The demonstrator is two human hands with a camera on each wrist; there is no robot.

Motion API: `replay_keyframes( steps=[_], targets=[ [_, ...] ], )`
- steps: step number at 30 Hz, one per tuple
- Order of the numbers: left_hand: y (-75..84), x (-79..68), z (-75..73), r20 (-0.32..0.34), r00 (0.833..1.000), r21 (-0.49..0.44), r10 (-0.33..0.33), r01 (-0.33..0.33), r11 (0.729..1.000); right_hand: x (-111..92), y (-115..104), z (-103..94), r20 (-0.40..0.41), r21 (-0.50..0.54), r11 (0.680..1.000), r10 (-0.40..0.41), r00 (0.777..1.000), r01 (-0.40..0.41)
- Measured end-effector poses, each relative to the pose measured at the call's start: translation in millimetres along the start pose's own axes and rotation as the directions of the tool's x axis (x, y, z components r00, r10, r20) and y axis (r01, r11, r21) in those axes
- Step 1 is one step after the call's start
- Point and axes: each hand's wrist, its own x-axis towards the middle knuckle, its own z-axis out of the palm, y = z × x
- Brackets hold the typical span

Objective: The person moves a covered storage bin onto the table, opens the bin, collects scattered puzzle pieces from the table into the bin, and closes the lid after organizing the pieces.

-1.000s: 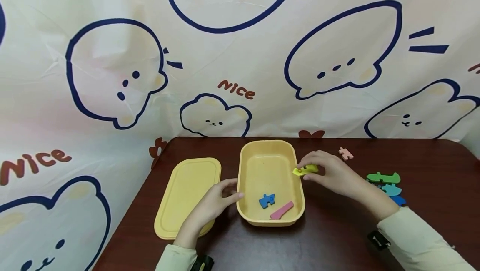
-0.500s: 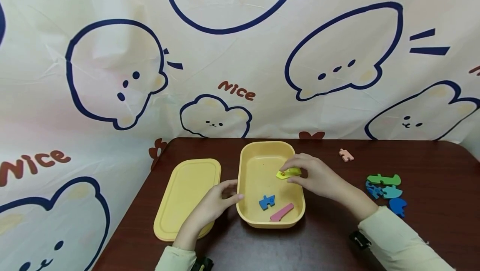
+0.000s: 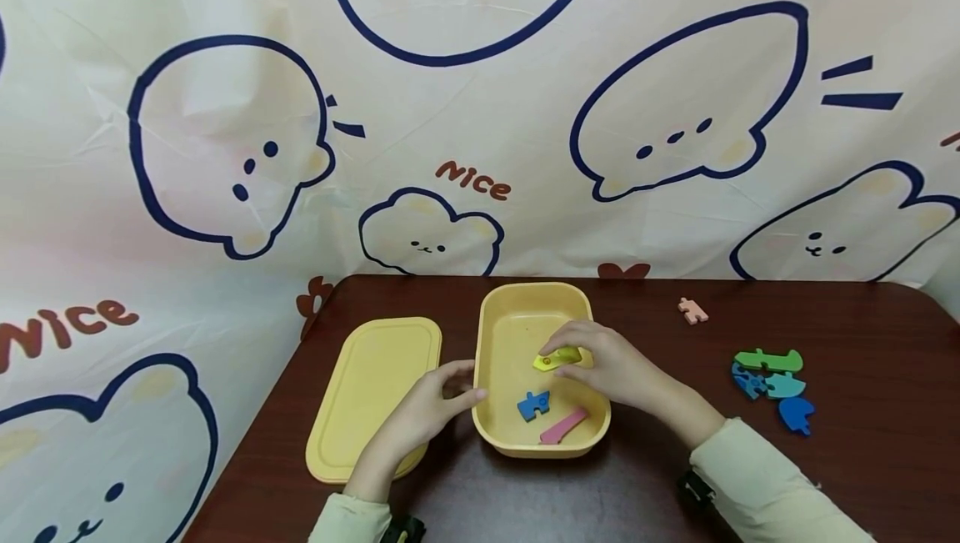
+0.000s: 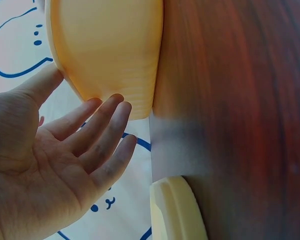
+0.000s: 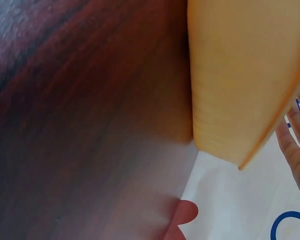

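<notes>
My right hand (image 3: 617, 366) reaches over the right rim of a pale yellow plastic box (image 3: 516, 343), pinching a yellow puzzle piece (image 3: 562, 359) with a dark orange spot between thumb and fingers. Below that piece, a blue puzzle piece (image 3: 534, 405) and a long pink piece (image 3: 564, 425) lie on the box floor. At the box's left side, my left hand (image 3: 420, 408) holds the edge, thumb over the rim. The left wrist view shows its fingertips against the outer wall (image 4: 110, 50). In the right wrist view the box wall (image 5: 245, 75) hides the yellow piece.
The matching yellow lid (image 3: 378, 397) lies left of the box, partly under the left forearm. On the right are a green piece (image 3: 768, 361), a patterned blue piece (image 3: 748, 380), a teal piece (image 3: 785, 386) and a blue piece (image 3: 796, 414). A pink piece (image 3: 692, 310) lies farther back.
My right hand has carried the yellow puzzle piece leftward from beyond the right rim to over the box's inside, lowering it toward the floor. The left hand and box have stayed put.
</notes>
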Motion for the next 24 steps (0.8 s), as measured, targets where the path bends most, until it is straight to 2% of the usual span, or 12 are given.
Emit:
replay_keyframes(
  steps=[15, 24],
  targets=[
    [0.7, -0.1, 0.0, 0.005, 1.000, -0.003, 0.011, -0.011, 1.000, 3.2, 2.5, 8.0, 0.031, -0.022, 0.999, 0.046, 0.998, -0.045],
    [0.7, -0.8, -0.3, 0.000, 1.000, -0.007, 0.013, -0.012, 1.000, 6.7, 4.0, 10.5, 0.055, -0.074, 0.997, 0.036, 0.998, -0.032]
  ],
)
